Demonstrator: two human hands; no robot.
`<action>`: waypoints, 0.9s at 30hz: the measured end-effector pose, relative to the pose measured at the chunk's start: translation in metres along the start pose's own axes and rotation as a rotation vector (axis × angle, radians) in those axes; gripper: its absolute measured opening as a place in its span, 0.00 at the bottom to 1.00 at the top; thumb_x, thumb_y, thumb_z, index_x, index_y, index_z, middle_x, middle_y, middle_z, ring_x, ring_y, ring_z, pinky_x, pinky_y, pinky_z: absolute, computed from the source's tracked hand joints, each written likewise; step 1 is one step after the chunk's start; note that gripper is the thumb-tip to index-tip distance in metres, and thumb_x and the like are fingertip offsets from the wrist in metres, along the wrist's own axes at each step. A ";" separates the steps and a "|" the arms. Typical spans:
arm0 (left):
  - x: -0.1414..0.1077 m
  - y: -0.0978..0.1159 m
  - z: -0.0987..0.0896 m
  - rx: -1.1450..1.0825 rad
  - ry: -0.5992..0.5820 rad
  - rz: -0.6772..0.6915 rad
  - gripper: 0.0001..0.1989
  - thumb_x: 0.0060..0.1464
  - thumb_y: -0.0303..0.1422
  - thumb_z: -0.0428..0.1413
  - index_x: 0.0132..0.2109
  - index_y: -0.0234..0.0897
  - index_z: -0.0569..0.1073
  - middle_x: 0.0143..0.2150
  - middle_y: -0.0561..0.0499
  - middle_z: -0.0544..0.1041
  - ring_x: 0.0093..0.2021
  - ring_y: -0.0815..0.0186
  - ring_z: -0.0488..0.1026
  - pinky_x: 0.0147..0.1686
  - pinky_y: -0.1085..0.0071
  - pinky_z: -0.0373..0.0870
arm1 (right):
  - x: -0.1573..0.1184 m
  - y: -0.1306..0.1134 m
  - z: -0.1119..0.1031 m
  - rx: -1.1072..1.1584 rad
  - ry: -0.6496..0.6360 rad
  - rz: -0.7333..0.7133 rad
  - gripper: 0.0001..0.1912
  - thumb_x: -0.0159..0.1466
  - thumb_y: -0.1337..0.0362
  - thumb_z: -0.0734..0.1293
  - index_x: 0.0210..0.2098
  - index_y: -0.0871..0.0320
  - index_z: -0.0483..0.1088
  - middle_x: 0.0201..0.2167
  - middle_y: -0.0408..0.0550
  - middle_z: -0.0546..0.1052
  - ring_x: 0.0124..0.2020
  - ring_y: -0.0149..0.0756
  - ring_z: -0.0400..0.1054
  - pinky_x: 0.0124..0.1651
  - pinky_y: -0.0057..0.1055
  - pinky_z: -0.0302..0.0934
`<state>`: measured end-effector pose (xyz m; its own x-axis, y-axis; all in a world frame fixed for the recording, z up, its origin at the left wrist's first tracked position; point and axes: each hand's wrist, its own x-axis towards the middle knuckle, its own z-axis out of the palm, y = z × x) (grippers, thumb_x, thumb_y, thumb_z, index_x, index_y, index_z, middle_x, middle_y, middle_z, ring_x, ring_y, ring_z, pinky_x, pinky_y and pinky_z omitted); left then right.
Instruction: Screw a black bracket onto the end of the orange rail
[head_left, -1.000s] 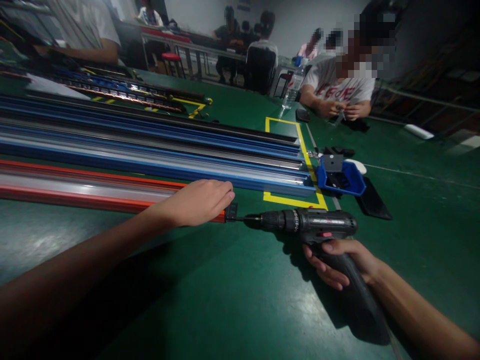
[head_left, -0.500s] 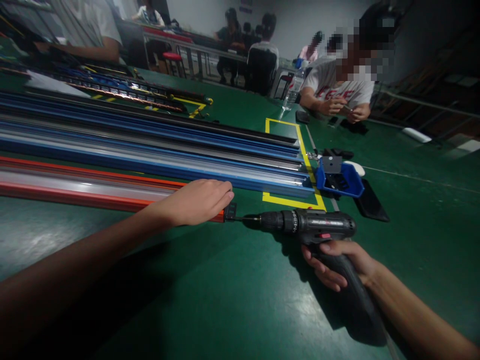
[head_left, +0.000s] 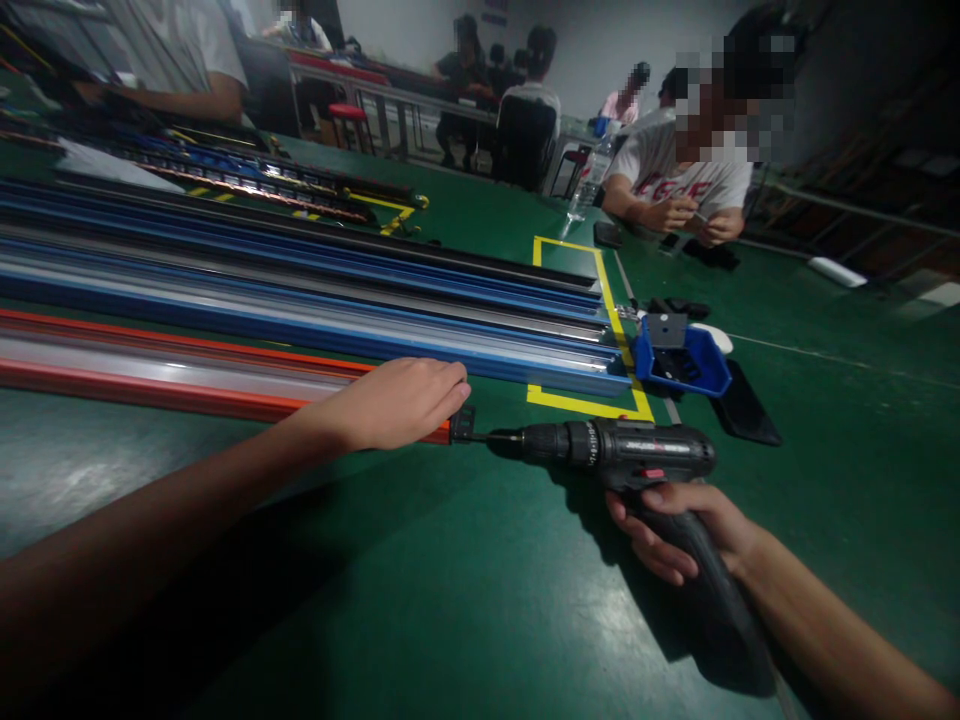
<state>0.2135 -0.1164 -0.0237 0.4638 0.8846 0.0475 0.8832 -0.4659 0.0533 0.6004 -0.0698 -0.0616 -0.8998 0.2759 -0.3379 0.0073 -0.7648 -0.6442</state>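
My left hand is wrapped over the right end of an orange rail that lies on the green table. A small black end piece sits at that rail end, just past my fingers. My right hand grips the handle of a black power drill. The drill points left, and its long bit reaches the black end piece. Whether a screw sits at the tip is too small to tell.
Blue and black rails lie behind the orange one. To the right are a blue bin with dark plates and a black phone-like slab. A bottle stands farther back, near a seated person.
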 end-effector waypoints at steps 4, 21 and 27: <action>0.001 0.002 -0.003 -0.023 -0.010 -0.019 0.20 0.71 0.37 0.37 0.44 0.35 0.72 0.40 0.46 0.75 0.38 0.61 0.73 0.40 0.64 0.65 | 0.000 0.000 0.002 0.012 0.001 -0.004 0.15 0.66 0.63 0.65 0.44 0.70 0.75 0.29 0.48 0.75 0.16 0.22 0.65 0.24 0.24 0.69; 0.002 0.003 -0.004 -0.020 -0.011 -0.027 0.21 0.72 0.37 0.36 0.43 0.35 0.72 0.39 0.46 0.76 0.38 0.61 0.73 0.39 0.64 0.64 | -0.001 -0.001 0.004 -0.003 0.042 0.013 0.13 0.65 0.62 0.66 0.42 0.68 0.75 0.27 0.46 0.74 0.15 0.22 0.63 0.23 0.23 0.68; 0.002 0.003 -0.004 -0.017 -0.001 -0.026 0.21 0.71 0.37 0.36 0.43 0.35 0.72 0.40 0.46 0.76 0.38 0.61 0.73 0.39 0.64 0.64 | -0.002 -0.001 0.003 -0.017 0.060 0.026 0.13 0.65 0.61 0.67 0.42 0.67 0.75 0.27 0.46 0.74 0.15 0.22 0.62 0.22 0.23 0.67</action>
<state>0.2170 -0.1165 -0.0197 0.4412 0.8963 0.0450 0.8934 -0.4434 0.0717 0.6010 -0.0710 -0.0586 -0.8714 0.2911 -0.3950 0.0381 -0.7625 -0.6459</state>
